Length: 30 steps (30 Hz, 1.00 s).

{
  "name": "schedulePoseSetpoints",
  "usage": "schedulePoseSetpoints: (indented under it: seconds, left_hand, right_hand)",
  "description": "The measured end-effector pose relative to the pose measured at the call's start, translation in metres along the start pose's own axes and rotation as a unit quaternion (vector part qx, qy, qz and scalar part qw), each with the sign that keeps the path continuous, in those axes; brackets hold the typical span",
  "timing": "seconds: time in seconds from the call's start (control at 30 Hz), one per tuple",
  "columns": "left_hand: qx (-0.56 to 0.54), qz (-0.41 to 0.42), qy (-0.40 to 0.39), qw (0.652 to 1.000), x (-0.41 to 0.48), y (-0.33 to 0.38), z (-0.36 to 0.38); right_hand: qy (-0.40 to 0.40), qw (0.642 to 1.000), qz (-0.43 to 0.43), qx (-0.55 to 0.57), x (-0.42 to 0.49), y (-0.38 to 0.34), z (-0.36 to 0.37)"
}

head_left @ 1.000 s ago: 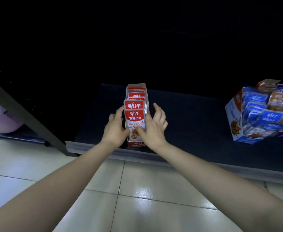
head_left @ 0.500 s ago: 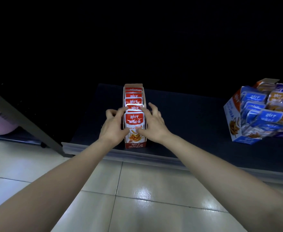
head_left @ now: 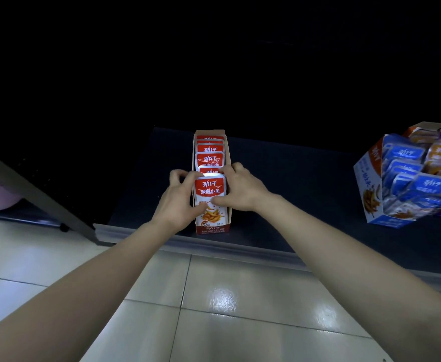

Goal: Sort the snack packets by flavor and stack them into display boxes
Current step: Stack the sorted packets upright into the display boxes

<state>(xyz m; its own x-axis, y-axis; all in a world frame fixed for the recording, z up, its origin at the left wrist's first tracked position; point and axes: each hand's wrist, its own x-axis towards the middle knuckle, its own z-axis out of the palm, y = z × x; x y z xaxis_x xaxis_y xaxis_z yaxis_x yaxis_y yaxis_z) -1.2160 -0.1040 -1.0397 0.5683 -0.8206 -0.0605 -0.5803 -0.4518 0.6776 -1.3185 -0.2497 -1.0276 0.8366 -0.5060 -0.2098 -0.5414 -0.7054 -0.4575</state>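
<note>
The left hand and right hand are both pinching a red-and-white foil snack packet, fingers curled over its top corners. The packet is standing upright at the front of a narrow red-and-white cardboard display box. Well to that box's right, a blue-and-white carton is sitting, full of packets.
</note>
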Motion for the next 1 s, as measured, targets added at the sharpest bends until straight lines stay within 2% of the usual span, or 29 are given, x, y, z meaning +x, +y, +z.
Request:
schedulePoseSetpoints:
  seconds: [0.07, 0.2, 0.33, 0.53, 0.7, 0.83, 0.9, 1.0]
  left_hand:
    - [-0.006, -0.002, -0.003, 1.000, -0.001, -0.001, 0.000]
    - [-0.015, -0.002, -0.008, 1.000, -0.001, -0.003, 0.000]
    - [-0.016, 0.006, -0.016, 1.000, -0.001, -0.001, 0.000]
    - [-0.059, 0.020, -0.034, 0.997, -0.002, 0.001, -0.003]
    - [-0.062, 0.034, -0.022, 0.997, -0.001, 0.001, -0.001]
    - [-0.011, 0.051, 0.002, 0.999, 0.000, -0.001, -0.003]
    - [0.034, 0.089, 0.043, 0.995, 0.003, -0.001, -0.004]
    - [0.105, 0.134, 0.103, 0.980, 0.012, 0.000, -0.003]
  right_hand:
    - [-0.015, 1.000, 0.006, -0.009, 0.003, -0.003, -0.003]
    - [-0.036, 0.998, 0.023, 0.052, 0.005, -0.004, -0.005]
    - [-0.035, 0.999, 0.023, 0.028, 0.003, -0.005, -0.003]
    - [0.063, 0.998, -0.026, -0.007, -0.007, -0.006, 0.008]
    - [0.204, 0.977, -0.060, -0.026, -0.001, -0.006, 0.005]
    - [0.222, 0.972, -0.074, -0.008, 0.002, -0.007, 0.013]
    - [0.220, 0.971, -0.093, 0.018, -0.001, -0.006, 0.017]
    - [0.249, 0.959, -0.133, -0.025, -0.006, -0.001, 0.016]
